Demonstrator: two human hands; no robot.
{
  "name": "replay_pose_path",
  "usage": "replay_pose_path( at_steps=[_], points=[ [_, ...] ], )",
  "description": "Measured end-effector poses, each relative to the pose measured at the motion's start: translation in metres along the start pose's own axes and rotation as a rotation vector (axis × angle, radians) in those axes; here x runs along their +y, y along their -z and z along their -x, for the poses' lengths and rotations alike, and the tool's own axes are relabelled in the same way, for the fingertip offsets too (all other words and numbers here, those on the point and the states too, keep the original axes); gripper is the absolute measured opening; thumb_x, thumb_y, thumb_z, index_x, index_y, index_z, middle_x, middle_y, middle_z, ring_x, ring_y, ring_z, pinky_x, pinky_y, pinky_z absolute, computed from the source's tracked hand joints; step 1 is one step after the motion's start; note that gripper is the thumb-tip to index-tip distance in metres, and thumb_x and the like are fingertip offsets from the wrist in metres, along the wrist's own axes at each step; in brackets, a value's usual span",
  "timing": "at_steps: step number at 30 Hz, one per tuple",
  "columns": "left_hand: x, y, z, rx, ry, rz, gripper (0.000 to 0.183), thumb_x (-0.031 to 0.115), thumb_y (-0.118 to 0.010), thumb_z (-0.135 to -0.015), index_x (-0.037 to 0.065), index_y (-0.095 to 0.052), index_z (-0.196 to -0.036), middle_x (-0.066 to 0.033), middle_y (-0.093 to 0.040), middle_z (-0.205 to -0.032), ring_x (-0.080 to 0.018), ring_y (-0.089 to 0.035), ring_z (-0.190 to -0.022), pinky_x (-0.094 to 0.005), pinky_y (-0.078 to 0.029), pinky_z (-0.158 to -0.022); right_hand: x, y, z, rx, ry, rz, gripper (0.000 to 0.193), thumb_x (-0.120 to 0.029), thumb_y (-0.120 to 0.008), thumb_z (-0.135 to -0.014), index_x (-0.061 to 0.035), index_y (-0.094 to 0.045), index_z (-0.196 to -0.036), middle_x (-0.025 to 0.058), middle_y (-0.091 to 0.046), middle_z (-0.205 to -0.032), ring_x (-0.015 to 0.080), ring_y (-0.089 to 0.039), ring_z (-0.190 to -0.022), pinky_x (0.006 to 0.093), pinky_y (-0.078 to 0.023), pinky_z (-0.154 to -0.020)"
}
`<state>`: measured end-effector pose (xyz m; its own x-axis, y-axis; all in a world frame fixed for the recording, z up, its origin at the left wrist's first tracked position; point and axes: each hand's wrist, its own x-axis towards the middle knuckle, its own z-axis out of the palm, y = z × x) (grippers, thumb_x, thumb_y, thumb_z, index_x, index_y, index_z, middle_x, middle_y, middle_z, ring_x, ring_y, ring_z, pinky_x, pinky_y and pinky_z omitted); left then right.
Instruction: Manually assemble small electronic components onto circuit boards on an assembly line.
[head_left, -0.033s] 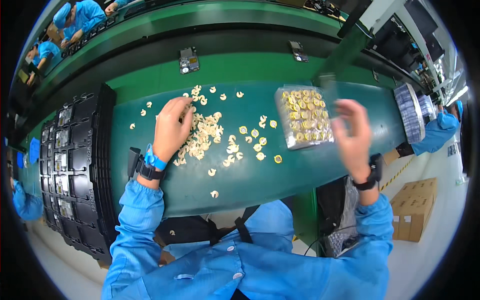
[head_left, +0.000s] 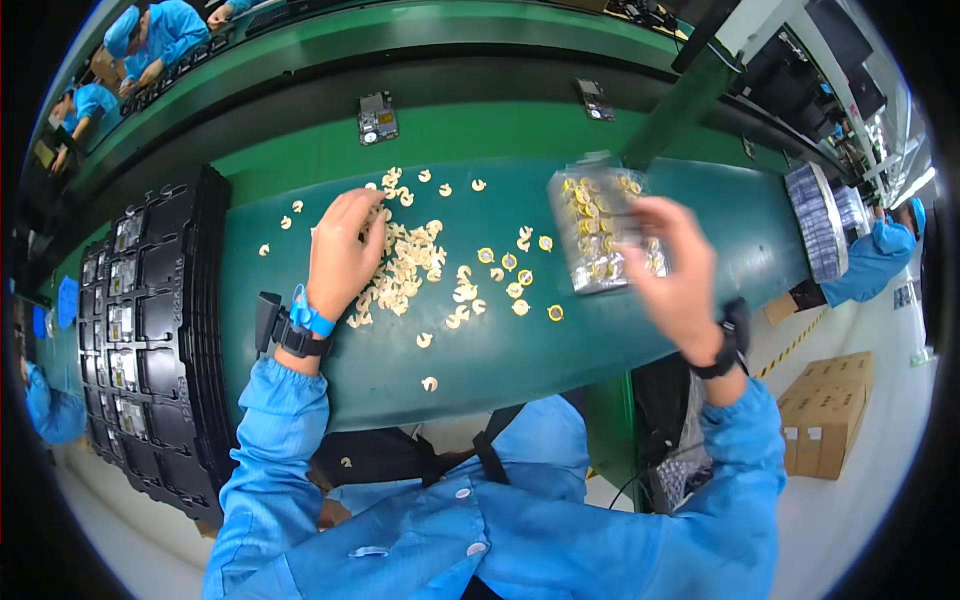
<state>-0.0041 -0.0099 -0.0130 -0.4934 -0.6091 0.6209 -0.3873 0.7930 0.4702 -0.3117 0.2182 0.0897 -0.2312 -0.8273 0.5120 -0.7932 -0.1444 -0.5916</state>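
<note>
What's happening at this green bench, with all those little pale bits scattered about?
A person in a blue coat works at a green bench. The left hand rests on a heap of small pale curved pieces, fingers down among them. The right hand holds a clear tray of round yellow pieces above the bench. A few yellow rings lie loose between the hands. Stacked black trays sit to the left.

Clear tray [head_left: 603,232] of yellow rings, tilted, held above worktop; pale small parts [head_left: 408,268] heaped loosely, strays scattered around.
</note>
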Motion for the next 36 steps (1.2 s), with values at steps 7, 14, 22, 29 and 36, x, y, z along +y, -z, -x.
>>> replay_pose_path(
  at_steps=[7, 14, 22, 29, 36],
  points=[
    [-0.003, -0.003, 0.008, 0.075, -0.031, 0.064, 0.022, 0.0, -0.067, -0.089, -0.002, -0.068, -0.11, -0.0205, -0.071, -0.107, -0.0396, -0.067, -0.101, -0.0455, -0.055, -0.086, 0.008, -0.171, -0.056, -0.356, 0.238, 0.218, 0.04, -0.027, -0.075, -0.092, -0.0023, -0.063, -0.121, 0.0196, -0.064, -0.103, 0.0387, -0.064, -0.099, 0.0472, -0.053, -0.088],
    [-0.006, 0.003, 0.015, 0.028, -0.002, 0.065, 0.018, -0.001, -0.067, -0.088, -0.002, -0.068, -0.106, -0.0195, -0.071, -0.104, -0.0387, -0.067, -0.1, -0.0454, -0.055, -0.085, -0.017, -0.083, -0.07, -0.034, 0.205, 0.117, 0.021, -0.019, -0.076, -0.091, -0.0016, -0.073, -0.103, 0.0161, -0.072, -0.097, 0.0325, -0.07, -0.089, 0.0398, -0.056, -0.079],
    [0.0, -0.007, 0.003, -0.006, -0.007, 0.066, 0.017, -0.003, -0.068, -0.088, -0.002, -0.068, -0.104, -0.0181, -0.071, -0.104, -0.0375, -0.068, -0.1, -0.0433, -0.056, -0.086, 0.259, 0.056, -0.099, 0.309, -0.4, 0.487, 0.038, -0.031, -0.071, -0.096, 0.0037, -0.071, -0.111, 0.0104, -0.073, -0.088, 0.0211, -0.068, -0.077, 0.0369, -0.056, -0.076],
    [-0.012, 0.0, 0.007, 0.1, 0.07, -0.015, 0.016, -0.006, -0.069, -0.086, -0.003, -0.069, -0.102, -0.0196, -0.071, -0.102, -0.0375, -0.07, -0.1, -0.0423, -0.056, -0.087, 0.339, -0.06, -0.186, -0.103, -0.199, 0.372, 0.089, -0.06, -0.079, -0.082, -0.0098, -0.053, -0.15, 0.0283, -0.067, -0.125, 0.0397, -0.064, -0.119, 0.0423, -0.048, -0.104],
    [-0.014, 0.002, 0.001, 0.086, 0.101, -0.033, 0.017, -0.004, -0.067, -0.088, -0.003, -0.07, -0.105, -0.0204, -0.073, -0.106, -0.0359, -0.072, -0.101, -0.0391, -0.056, -0.088, 0.375, -0.018, -0.18, -0.032, 0.031, 0.146, 0.064, -0.029, -0.08, -0.088, -0.0082, -0.056, -0.144, 0.0185, -0.071, -0.12, 0.0275, -0.07, -0.108, 0.0365, -0.055, -0.094]
  ],
)
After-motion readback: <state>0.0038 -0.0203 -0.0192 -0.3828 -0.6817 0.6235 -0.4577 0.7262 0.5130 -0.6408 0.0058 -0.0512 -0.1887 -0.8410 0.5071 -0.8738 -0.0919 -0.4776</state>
